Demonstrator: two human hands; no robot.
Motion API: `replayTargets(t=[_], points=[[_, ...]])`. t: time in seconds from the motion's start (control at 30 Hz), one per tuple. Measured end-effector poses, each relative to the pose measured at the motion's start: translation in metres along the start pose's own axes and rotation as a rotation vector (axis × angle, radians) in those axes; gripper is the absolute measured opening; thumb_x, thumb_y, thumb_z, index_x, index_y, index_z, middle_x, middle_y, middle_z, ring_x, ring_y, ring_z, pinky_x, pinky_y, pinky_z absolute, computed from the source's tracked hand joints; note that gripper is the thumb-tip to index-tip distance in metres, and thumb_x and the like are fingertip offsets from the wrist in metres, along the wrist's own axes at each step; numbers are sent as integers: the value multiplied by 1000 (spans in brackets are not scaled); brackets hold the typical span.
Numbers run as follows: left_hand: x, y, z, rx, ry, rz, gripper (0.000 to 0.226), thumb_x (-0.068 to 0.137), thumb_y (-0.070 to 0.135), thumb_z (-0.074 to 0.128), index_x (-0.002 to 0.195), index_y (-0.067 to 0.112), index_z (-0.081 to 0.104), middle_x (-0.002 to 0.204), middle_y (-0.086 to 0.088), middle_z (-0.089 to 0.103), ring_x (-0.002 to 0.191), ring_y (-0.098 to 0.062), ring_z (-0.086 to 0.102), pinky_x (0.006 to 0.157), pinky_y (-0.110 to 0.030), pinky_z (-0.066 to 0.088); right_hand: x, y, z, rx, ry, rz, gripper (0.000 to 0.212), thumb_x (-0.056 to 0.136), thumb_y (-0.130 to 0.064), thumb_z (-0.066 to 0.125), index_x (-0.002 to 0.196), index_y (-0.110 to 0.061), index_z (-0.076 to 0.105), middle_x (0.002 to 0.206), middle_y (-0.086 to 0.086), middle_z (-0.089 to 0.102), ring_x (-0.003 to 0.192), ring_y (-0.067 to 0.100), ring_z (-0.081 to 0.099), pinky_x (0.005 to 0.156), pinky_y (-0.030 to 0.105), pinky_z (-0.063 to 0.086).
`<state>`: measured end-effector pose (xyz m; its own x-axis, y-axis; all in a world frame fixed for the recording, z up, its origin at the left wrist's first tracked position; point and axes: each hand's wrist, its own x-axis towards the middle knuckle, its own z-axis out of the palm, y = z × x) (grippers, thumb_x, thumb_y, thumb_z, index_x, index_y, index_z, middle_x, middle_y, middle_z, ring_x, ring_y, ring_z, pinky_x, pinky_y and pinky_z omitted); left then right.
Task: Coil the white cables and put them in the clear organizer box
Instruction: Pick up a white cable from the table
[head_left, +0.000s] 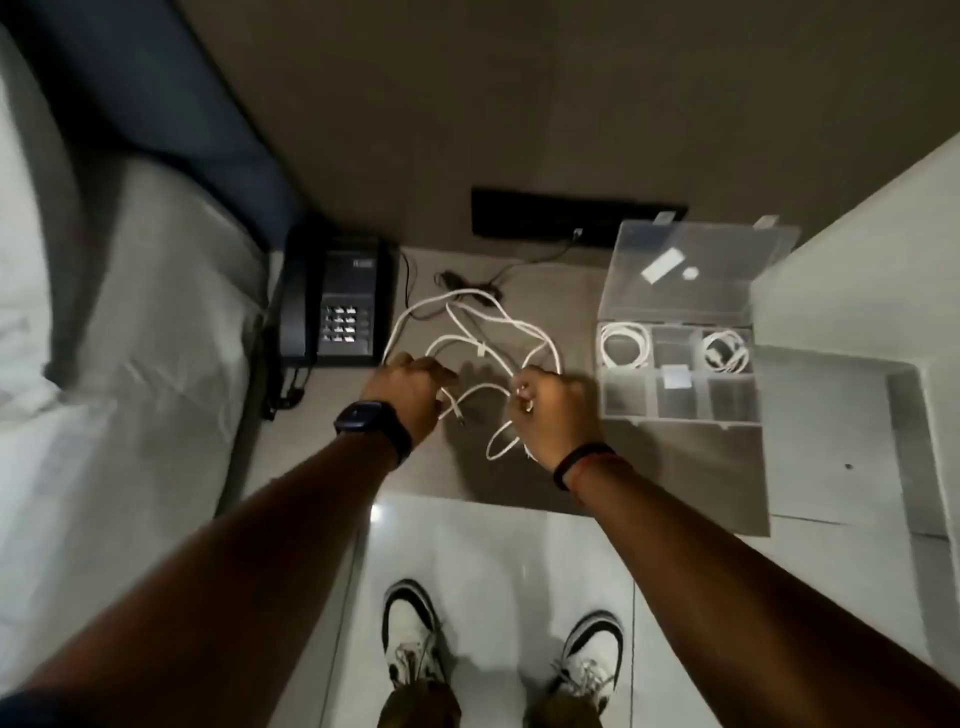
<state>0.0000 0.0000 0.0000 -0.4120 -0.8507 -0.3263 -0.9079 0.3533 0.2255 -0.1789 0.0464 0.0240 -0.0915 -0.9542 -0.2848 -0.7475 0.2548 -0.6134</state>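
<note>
With both hands closed on the tangled white cable mid-table, we risk knotting its loose loops by pulling.

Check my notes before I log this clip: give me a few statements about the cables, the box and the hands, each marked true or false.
1. The clear organizer box has its lid open. True.
2. Every compartment of the box is empty. False: coiled white cables lie in two back compartments, one at the left and one at the right.
3. Both hands hold the loose white cable. True: the left hand and the right hand each grip a part of it.
4. The loose cable is already a neat coil. False: it sprawls in open loops over the table.
5. The black telephone stands to the right of the box. False: it is at the left, by the bed.
</note>
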Motion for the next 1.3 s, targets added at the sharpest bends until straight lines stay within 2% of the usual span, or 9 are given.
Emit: replayTargets(t=[0.1, 0.2, 0.4, 0.6, 0.77, 0.97, 1.13, 1.2, 1.3], points=[[26, -26, 36, 32, -16, -16, 45, 85, 9, 51, 125, 28, 55, 136, 0, 52, 116, -31, 44, 93, -39, 42, 22, 13, 54, -14, -69, -53, 17, 78, -3, 54, 68, -17, 53, 66, 8, 55, 78, 39, 60, 66, 31, 41], [43, -39, 57, 133, -79, 35, 41, 87, 25, 51, 127, 29, 52, 140, -4, 46, 115, -36, 42, 91, -43, 40, 38, 20, 89, -32, -117, -25, 5, 80, -11, 63, 82, -9, 67, 84, 15, 69, 89, 36, 61, 77, 35, 47], [62, -43, 61, 255, 66, 139, 65, 82, 50, 17, 113, 13, 62, 115, -17, 61, 103, -41, 51, 86, -46, 39, 62, 26, 122, -193, -127, -89, 15, 79, -23, 68, 80, -10, 61, 88, 17, 68, 87, 36, 61, 71, 37, 47], [63, -47, 37, 260, 100, 313, 22, 93, 22, 48, 110, 18, 62, 109, -8, 61, 105, -33, 46, 83, -43, 34, 62, 14, 99, -112, -135, -25, 23, 76, -6, 58, 98, -9, 63, 103, 19, 64, 99, 38, 57, 78, 35, 47], [52, -17, -18, 120, 361, 497, 14, 87, 25, 53, 90, 17, 65, 86, -4, 66, 85, -30, 53, 68, -42, 38, 63, -13, 28, -34, -93, 42, 14, 79, -6, 49, 84, -7, 62, 92, 20, 66, 88, 39, 56, 66, 33, 35], [53, 28, -141, -116, 424, 169, 16, 93, 28, 51, 96, 19, 65, 98, -5, 69, 98, -29, 56, 80, -39, 27, 54, -83, -126, 667, 70, 231, 55, 88, -29, 53, 34, -20, 47, 28, -13, 36, 33, 4, 36, 41, 21, 27], [33, 100, -286, -578, 471, 134, 22, 93, 22, 43, 91, 7, 59, 88, -16, 68, 86, -36, 62, 77, -42, 48, 31, -181, -263, 1127, -150, 6, 58, 95, -50, 39, 45, -23, 32, 35, -8, 25, 30, 9, 21, 38, 20, 15], [23, 122, -340, -639, 526, 157, 16, 94, 14, 45, 97, 4, 56, 89, -19, 67, 84, -37, 63, 75, -42, 49, 13, -221, -316, 1291, -262, -125, 57, 99, -41, 36, 48, -17, 49, 37, -5, 34, 34, 10, 33, 43, 25, 27], [-1, 151, -430, -770, 620, 214, 14, 91, 5, 48, 94, 11, 61, 83, -13, 67, 76, -30, 61, 69, -36, 49, -25, -281, -396, 1380, -335, -349, 40, 101, -24, 35, 92, -3, 67, 46, -1, 47, 47, 14, 50, 56, 28, 47]])
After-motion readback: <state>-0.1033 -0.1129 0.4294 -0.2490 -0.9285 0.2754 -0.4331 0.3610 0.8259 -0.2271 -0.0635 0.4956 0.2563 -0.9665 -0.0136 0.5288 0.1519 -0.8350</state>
